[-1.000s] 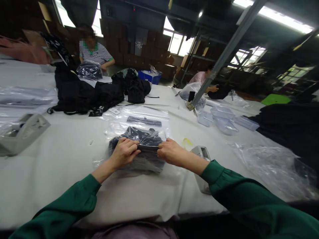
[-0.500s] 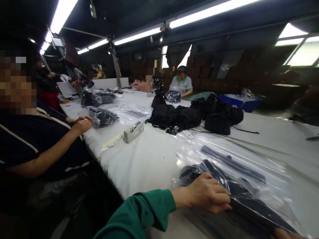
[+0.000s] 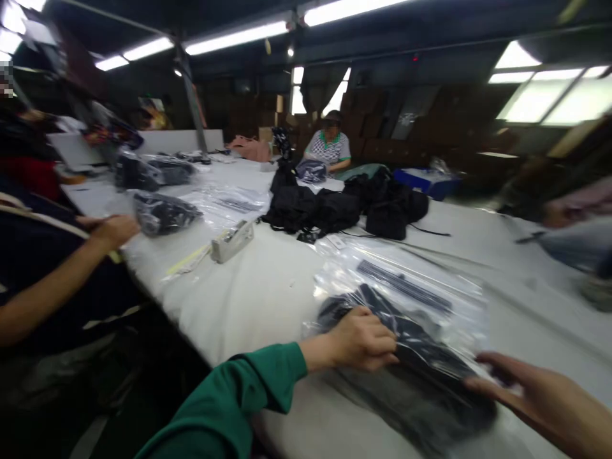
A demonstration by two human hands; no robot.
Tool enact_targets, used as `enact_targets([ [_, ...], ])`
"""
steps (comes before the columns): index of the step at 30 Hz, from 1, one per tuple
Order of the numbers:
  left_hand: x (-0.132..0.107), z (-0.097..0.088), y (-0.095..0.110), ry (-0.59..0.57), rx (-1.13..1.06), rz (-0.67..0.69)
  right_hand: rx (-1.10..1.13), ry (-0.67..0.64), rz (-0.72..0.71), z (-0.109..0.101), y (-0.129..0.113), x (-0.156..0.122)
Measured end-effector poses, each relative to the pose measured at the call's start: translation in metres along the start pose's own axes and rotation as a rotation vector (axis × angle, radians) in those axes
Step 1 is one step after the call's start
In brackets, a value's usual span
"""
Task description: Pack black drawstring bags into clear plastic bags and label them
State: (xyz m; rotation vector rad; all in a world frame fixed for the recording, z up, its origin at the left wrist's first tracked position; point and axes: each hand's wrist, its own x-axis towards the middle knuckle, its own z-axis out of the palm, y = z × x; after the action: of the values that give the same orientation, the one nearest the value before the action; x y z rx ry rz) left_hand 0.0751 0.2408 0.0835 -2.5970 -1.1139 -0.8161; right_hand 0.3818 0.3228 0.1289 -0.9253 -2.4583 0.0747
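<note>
A clear plastic bag (image 3: 433, 309) with a folded black garment (image 3: 411, 344) inside lies on the white table (image 3: 268, 287) in front of me. My left hand (image 3: 361, 339) is closed, pinching the bag's near edge over the garment. My right hand (image 3: 540, 398) rests at the bag's right end, blurred, with fingers stretched toward the bag; whether it grips is unclear.
A person's arm and hand (image 3: 112, 229) work on a bagged garment (image 3: 162, 213) at the left. A tape dispenser (image 3: 232, 241) and a pile of black garments (image 3: 335, 207) sit mid-table. Another person (image 3: 329, 146) is seated at the far end beside a blue bin (image 3: 428, 182).
The view swung left from looking down at the bag to looking along the table, then back slightly right. My right hand came back into view at the bag's right end.
</note>
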Motion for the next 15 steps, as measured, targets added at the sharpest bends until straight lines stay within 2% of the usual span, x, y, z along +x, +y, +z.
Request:
enact_targets([
  [2, -0.002, 0.004, 0.004, 0.064, -0.025, -0.014, -0.028, -0.148, -0.02, -0.014, -0.033, -0.002],
  [4, -0.004, 0.01, 0.005, 0.107, -0.063, -0.049, -0.12, -0.25, -0.031, -0.012, -0.057, -0.002],
  [6, -0.004, 0.015, 0.005, 0.126, -0.104, -0.056, -0.242, -0.239, -0.016, -0.003, -0.073, -0.003],
  [8, -0.003, 0.015, 0.006, 0.119, -0.121, -0.055, -0.296, -0.164, -0.059, 0.008, -0.087, -0.004],
  [12, -0.005, -0.007, 0.007, 0.054, -0.105, -0.052, -0.221, -0.088, -0.195, 0.036, -0.11, 0.002],
  [15, -0.019, -0.036, 0.002, -0.071, 0.015, -0.116, -0.187, -0.067, -0.168, 0.056, -0.116, 0.005],
])
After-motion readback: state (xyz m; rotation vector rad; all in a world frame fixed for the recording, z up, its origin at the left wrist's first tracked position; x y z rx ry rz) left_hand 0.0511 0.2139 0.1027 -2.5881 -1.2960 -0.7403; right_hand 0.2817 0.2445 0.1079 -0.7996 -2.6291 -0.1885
